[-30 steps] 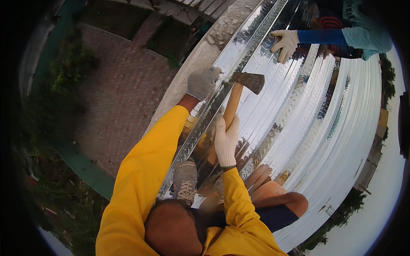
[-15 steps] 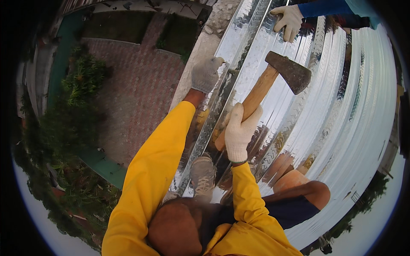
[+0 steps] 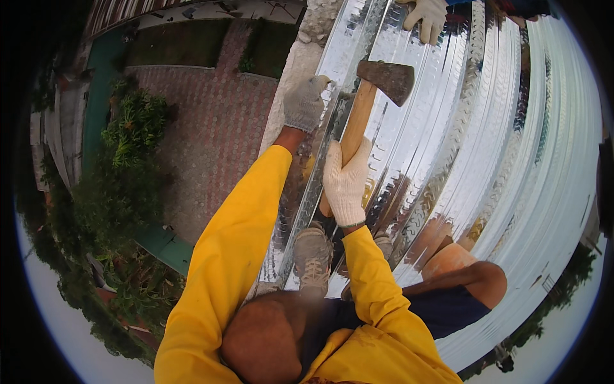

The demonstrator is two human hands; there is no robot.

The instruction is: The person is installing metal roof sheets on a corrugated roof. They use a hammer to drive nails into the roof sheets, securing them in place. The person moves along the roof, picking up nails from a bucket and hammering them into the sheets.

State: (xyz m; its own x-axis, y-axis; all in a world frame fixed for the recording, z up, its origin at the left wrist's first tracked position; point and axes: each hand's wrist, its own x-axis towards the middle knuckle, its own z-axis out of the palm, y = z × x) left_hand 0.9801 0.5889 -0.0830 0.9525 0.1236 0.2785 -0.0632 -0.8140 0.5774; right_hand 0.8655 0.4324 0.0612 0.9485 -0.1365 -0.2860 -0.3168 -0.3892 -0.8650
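Observation:
My right hand (image 3: 346,182), in a white knit glove, is wrapped round the wooden handle of a hatchet (image 3: 359,120). Its dark, worn metal head points away from me, above ribbed shiny metal sheeting (image 3: 425,121). My left hand (image 3: 306,102), in a greyer glove, is closed with thumb and fingers pinched together at the sheeting's left edge. Whatever it pinches, if anything, is too small to make out. The hatchet head is to the right of that hand, apart from it.
Another person's gloved hand (image 3: 427,19) rests on the sheeting at the far end. A rough concrete ledge (image 3: 295,67) borders the sheeting on the left, with a paved yard (image 3: 198,134) far below. My shoe (image 3: 312,256) stands on the metal.
My right hand has brought the hatchet leftward and slightly farther away, nearer my left hand. The left hand keeps its pinch at the edge. The view has shifted a little.

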